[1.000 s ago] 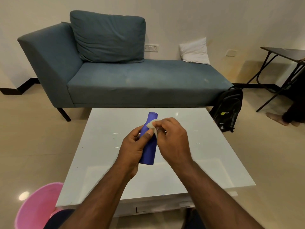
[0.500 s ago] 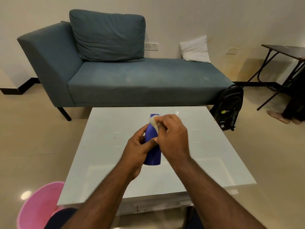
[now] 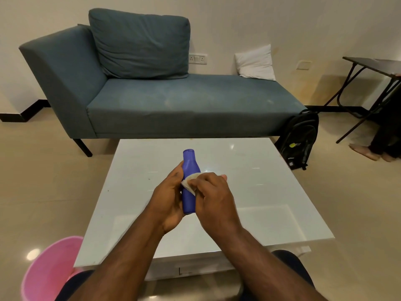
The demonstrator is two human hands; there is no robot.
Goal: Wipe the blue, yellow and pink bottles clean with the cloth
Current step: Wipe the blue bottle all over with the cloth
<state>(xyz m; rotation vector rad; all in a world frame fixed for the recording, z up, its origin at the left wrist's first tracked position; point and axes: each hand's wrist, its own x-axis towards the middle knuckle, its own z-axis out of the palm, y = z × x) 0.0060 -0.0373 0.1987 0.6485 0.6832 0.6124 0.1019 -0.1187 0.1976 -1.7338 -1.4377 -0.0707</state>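
One blue bottle (image 3: 191,183) is gripped by the left hand (image 3: 168,199) above the table (image 3: 260,192) and rubbed with a cloth (image 3: 191,184) pinched in the right hand (image 3: 213,196); yellow and pink bottles are unseen, judged unwiped

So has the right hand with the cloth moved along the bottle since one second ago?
Yes. The right hand with the cloth slid from near the blue bottle's cap down to its middle.
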